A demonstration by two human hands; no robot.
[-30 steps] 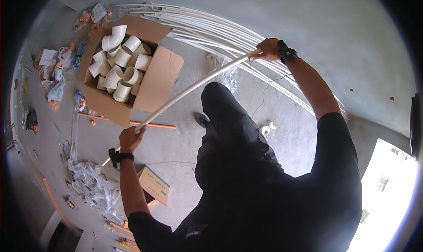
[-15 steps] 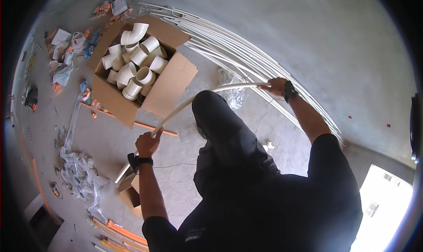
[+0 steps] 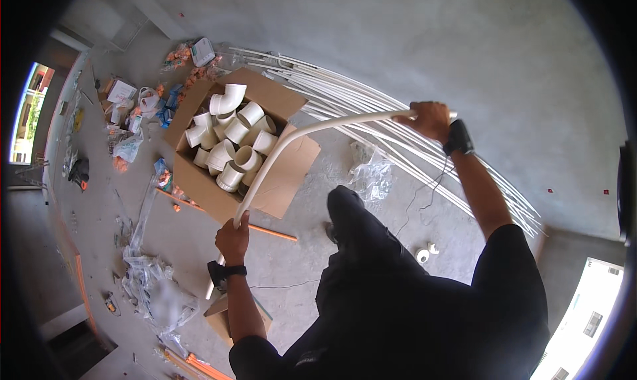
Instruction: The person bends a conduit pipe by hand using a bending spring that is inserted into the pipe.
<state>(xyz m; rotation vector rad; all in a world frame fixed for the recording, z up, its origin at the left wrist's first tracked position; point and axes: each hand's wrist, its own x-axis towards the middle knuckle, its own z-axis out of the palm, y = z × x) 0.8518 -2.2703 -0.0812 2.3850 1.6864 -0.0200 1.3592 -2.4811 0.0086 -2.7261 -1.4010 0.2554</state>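
A long white plastic pipe [image 3: 292,136], bent in a curve, is held up in front of me by both hands. My left hand [image 3: 232,239] is closed around it close to its lower end, which sticks out below the fist. Farther right and higher, my right hand [image 3: 430,120] grips the other end, with a short tip showing past the fingers. The bend passes over the flap of an open cardboard box [image 3: 292,174] full of white pipe elbows [image 3: 229,98]. My leg [image 3: 361,224] is below the pipe, apart from it.
Many straight white pipes [image 3: 398,155] lie along the wall. Clear plastic wrap [image 3: 149,284] and an orange pipe [image 3: 273,233] are on the floor at left. A smaller carton [image 3: 219,320] stands below my left hand. White fittings [image 3: 423,254] sit right of my leg; bags and boxes [image 3: 123,94] lie far left.
The pipe was bent over my raised knee; now it is lifted off, and the knee is lower. The pipe curves more sharply. My right hand has risen slightly.
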